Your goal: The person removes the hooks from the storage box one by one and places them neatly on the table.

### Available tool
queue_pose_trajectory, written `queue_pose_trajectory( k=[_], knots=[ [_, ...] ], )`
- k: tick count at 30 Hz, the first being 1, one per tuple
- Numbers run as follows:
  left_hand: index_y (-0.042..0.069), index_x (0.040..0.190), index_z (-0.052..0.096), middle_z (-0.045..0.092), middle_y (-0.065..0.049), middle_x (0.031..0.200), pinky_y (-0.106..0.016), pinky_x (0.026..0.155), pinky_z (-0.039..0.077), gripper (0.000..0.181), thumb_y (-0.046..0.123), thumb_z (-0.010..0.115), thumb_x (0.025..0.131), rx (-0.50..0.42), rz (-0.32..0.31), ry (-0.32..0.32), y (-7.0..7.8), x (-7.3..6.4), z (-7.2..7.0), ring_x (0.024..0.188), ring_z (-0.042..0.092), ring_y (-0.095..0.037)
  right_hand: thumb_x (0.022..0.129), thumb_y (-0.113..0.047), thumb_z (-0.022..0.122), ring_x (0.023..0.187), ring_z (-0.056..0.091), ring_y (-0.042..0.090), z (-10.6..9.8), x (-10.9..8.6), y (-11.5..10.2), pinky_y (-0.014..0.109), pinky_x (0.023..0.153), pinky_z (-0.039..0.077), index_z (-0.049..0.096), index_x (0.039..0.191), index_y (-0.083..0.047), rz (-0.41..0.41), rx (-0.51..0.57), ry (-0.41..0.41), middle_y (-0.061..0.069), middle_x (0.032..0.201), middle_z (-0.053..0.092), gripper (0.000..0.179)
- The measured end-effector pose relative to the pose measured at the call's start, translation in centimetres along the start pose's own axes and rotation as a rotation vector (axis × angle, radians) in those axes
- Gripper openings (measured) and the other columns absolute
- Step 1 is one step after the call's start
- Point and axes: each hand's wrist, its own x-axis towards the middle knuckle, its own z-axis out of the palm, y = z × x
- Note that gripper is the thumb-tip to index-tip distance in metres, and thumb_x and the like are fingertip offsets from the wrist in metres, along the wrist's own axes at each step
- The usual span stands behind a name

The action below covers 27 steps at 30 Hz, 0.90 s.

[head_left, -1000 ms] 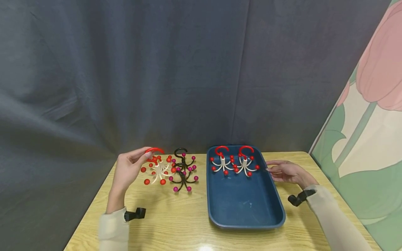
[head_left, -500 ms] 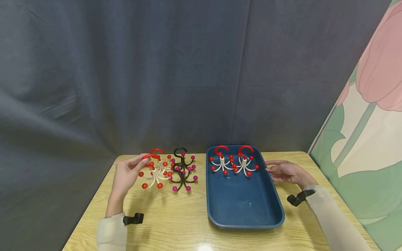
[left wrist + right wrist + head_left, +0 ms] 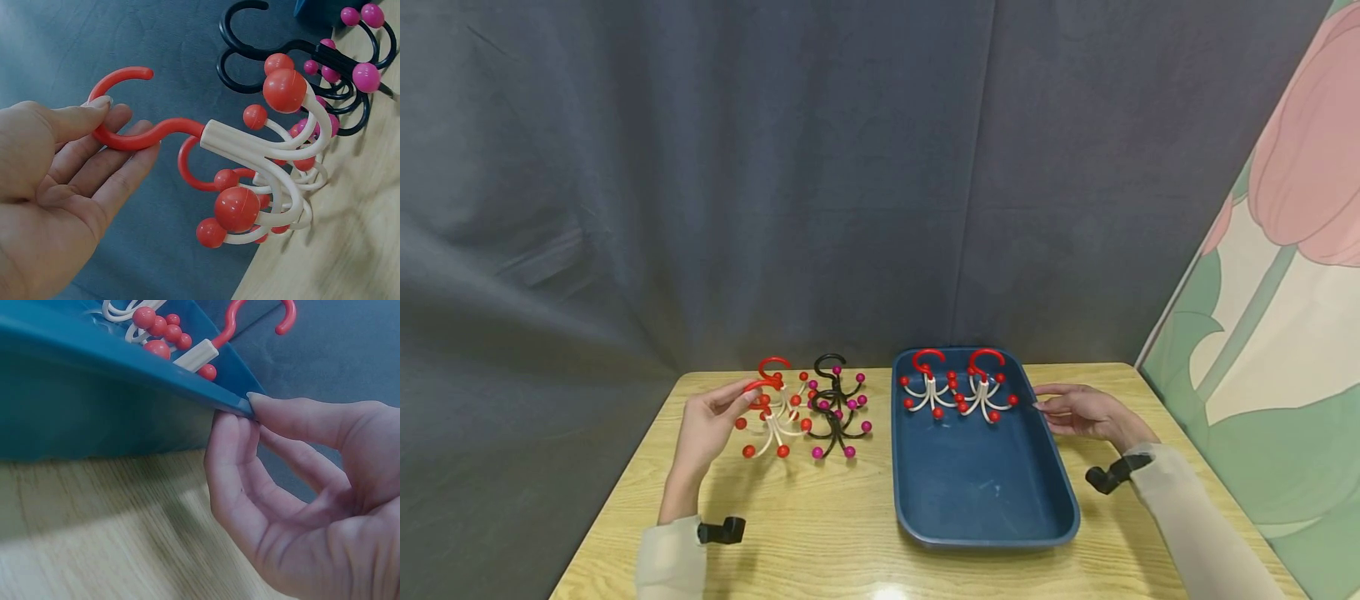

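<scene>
On the left of the wooden table (image 3: 805, 525), we see the left hand (image 3: 707, 429) pinching a red-and-white hook (image 3: 231, 139) by its curved red top, ball-tipped arms downward – whether they touch the wood, we cannot tell. Just behind is a second hook (image 3: 784, 398) like it; two black hooks (image 3: 837, 423) are just to the right. We find the right hand (image 3: 1086, 412) gripping the blue tray's (image 3: 985, 492) rim – two more red-and-white hooks (image 3: 983, 388) sit at its far end.

Here's the pale wood counter (image 3: 820, 533), with the blue tray (image 3: 985, 492) right, two black hooks (image 3: 835, 430) left of it, and a red-and-white hook (image 3: 785, 401) standing beside them!
</scene>
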Motion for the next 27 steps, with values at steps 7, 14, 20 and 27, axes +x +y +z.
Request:
queue_pose_trajectory(
  k=[7, 14, 20, 27],
  knots=[
    [0.008, 0.133, 0.073, 0.077, -0.015, 0.125, -0.02, 0.085, 0.06, 0.037, 0.028, 0.071, 0.102, 0.007, -0.039, -0.015, -0.6, 0.1, 0.4, 0.101, 0.077, -0.005, 0.103, -0.005, 0.065, 0.086, 0.076, 0.015, 0.1, 0.0, 0.0, 0.031, 0.083, 0.066, 0.054, 0.149, -0.001, 0.001, -0.007, 0.012, 0.004, 0.099, 0.079, 0.047],
    [0.01, 0.133, 0.074, 0.075, -0.016, 0.131, -0.027, 0.087, 0.061, 0.036, 0.027, 0.072, 0.102, 0.025, -0.088, -0.017, -1.2, 0.3, 0.9, 0.099, 0.074, 0.0, 0.103, -0.004, 0.064, 0.086, 0.076, 0.014, 0.2, -0.1, 0.0, 0.031, 0.082, 0.066, 0.053, 0.15, -0.001, 0.003, 0.0, 0.011, 0.003, 0.099, 0.08, 0.048],
    [0.01, 0.133, 0.074, 0.074, -0.018, 0.131, -0.028, 0.088, 0.061, 0.034, 0.023, 0.072, 0.102, 0.03, -0.078, -0.023, -2.3, 0.6, 1.4, 0.106, 0.076, -0.011, 0.103, -0.005, 0.065, 0.085, 0.075, 0.013, 0.1, -0.1, -0.1, 0.03, 0.082, 0.066, 0.052, 0.151, -0.001, 0.001, 0.005, 0.001, 0.003, 0.098, 0.079, 0.05],
    [0.011, 0.136, 0.072, 0.072, -0.014, 0.136, -0.022, 0.089, 0.06, 0.036, 0.024, 0.071, 0.102, 0.012, -0.077, -0.045, -3.3, 0.8, 1.6, 0.114, 0.075, -0.016, 0.103, -0.004, 0.064, 0.085, 0.076, 0.014, 0.0, -0.1, 0.0, 0.031, 0.082, 0.066, 0.053, 0.15, -0.001, 0.0, 0.02, -0.007, 0.003, 0.098, 0.08, 0.048]
  ],
)
